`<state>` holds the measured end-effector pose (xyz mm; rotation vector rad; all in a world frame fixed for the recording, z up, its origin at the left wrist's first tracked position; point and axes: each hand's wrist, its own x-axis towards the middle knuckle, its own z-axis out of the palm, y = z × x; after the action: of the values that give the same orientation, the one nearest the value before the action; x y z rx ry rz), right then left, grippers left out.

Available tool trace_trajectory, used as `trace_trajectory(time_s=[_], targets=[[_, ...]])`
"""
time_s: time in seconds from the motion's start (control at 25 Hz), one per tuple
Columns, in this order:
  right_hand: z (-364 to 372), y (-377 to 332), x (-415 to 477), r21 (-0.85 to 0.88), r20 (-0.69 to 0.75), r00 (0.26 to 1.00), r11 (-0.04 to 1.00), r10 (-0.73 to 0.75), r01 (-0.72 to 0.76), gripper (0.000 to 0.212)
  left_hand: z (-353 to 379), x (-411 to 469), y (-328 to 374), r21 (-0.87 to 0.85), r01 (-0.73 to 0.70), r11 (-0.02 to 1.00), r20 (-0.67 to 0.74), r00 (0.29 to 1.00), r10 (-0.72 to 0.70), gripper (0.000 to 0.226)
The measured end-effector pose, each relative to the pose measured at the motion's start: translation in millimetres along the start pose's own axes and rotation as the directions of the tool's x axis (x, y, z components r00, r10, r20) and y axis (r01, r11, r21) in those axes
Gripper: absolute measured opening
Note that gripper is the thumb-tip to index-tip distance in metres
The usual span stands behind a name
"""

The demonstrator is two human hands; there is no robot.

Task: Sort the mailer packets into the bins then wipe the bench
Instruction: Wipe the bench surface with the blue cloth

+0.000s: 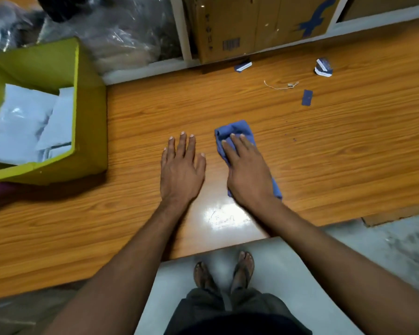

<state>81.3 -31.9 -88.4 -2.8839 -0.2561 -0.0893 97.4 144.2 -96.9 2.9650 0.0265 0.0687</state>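
A blue cloth [235,132] lies on the wooden bench [324,153], and my right hand [248,172] presses flat on top of it, fingers spread over the fabric. My left hand [182,170] rests palm down on the bare bench just to the left, fingers apart, holding nothing. A green bin [87,131] stands at the left end of the bench with several white mailer packets [29,124] inside it.
Small blue and white paper scraps [323,67], a blue tag [307,97] and a bit of string [281,85] lie on the far right of the bench. A cardboard box [259,27] and clear plastic bags [121,37] sit in shelving behind. My feet stand on the grey floor [373,245].
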Motion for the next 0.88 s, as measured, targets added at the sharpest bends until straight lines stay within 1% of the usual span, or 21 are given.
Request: trace_trajectory(time_s=[0.04, 0.08, 0.12, 0.16, 0.24, 0.28, 0.32, 0.4, 0.48, 0.56, 0.6, 0.68, 0.72, 0.76, 0.8, 0.88], targets=[[0.3, -5.1, -30.2, 0.022, 0.014, 0.998, 0.998, -0.065, 0.065, 0.066, -1.3, -1.4, 0.7, -0.016, 0.012, 1.0, 0.009, 1.0, -0.012, 0.063], [-1.1, -0.5, -41.9, 0.031, 0.025, 0.994, 0.993, -0.111, 0.11, 0.065, -1.9, -2.7, 1.5, -0.015, 0.018, 1.0, 0.01, 1.0, -0.017, 0.064], [-2.7, 8.0, -34.1, 0.013, 0.022, 0.993, 0.993, -0.115, 0.115, 0.063, -1.9, -3.2, 1.6, 0.0, 0.022, 1.0, 0.002, 1.0, -0.022, 0.065], [-4.1, 17.4, -15.4, -0.024, -0.014, 0.998, 0.998, -0.064, 0.064, 0.062, -1.2, -2.3, 0.3, 0.002, 0.022, 1.0, 0.011, 1.0, -0.022, 0.066], [-6.5, 33.2, 31.3, -0.038, -0.073, 0.989, 0.991, 0.129, -0.132, 0.062, -1.8, -2.1, -1.7, -0.011, 0.011, 1.0, 0.054, 0.999, -0.01, 0.067], [-10.9, 34.6, 45.9, -0.017, -0.076, 0.981, 0.983, 0.181, -0.183, 0.062, -1.4, -2.7, -1.9, -0.006, 0.006, 1.0, 0.044, 0.999, -0.005, 0.067], [-12.4, 28.9, 47.1, 0.003, -0.078, 0.98, 0.983, 0.184, -0.184, 0.064, -1.3, -3.6, -1.4, -0.013, 0.004, 1.0, 0.029, 1.0, -0.003, 0.066], [-8.2, 0.7, 12.5, 0.025, -0.045, 0.996, 0.997, 0.077, -0.076, 0.07, -1.2, -13.1, 1.4, -0.047, 0.022, 0.999, 0.025, 0.999, -0.021, 0.062], [-1.1, -20.9, -46.7, 0.031, -0.029, 0.999, 0.999, -0.044, 0.045, 0.067, 2.7, -32.6, 12.3, -0.066, 0.028, 0.997, 0.018, 0.999, -0.027, 0.061], [-6.4, -6.0, -59.5, 0.038, -0.036, 0.997, 0.996, -0.075, 0.076, 0.062, 6.1, -49.3, 21.5, -0.029, 0.019, 0.999, 0.004, 1.0, -0.018, 0.063], [-10.0, 9.1, -47.2, 0.025, -0.063, 0.998, 1.0, -0.004, 0.005, 0.061, 6.3, -52.6, 23.9, -0.005, 0.009, 1.0, 0.007, 1.0, -0.009, 0.064], [-17.6, 46.3, -4.3, -0.025, -0.132, 0.978, 0.986, 0.163, -0.167, 0.065, 4.5, -48.2, 27.4, -0.014, 0.011, 1.0, 0.028, 1.0, -0.01, 0.065], [-22.7, 58.8, 15.1, -0.021, -0.152, 0.966, 0.976, 0.211, -0.217, 0.065, 4.9, -46.9, 28.2, -0.016, 0.021, 1.0, 0.037, 0.999, -0.02, 0.065], [-24.0, 62.2, 23.5, -0.008, -0.15, 0.962, 0.972, 0.229, -0.233, 0.064, 5.4, -46.0, 30.1, -0.013, 0.027, 1.0, 0.038, 0.999, -0.026, 0.065], [-20.2, 52.5, 19.3, -0.006, -0.134, 0.968, 0.977, 0.211, -0.213, 0.063, 4.5, -46.9, 29.5, -0.016, 0.027, 1.0, 0.034, 0.999, -0.027, 0.064], [-12.9, 19.5, -17.5, -0.01, -0.095, 0.992, 0.996, 0.088, -0.089, 0.061, 2.2, -50.7, 26.9, -0.044, -0.02, 0.999, 0.014, 1.0, 0.021, 0.06]])
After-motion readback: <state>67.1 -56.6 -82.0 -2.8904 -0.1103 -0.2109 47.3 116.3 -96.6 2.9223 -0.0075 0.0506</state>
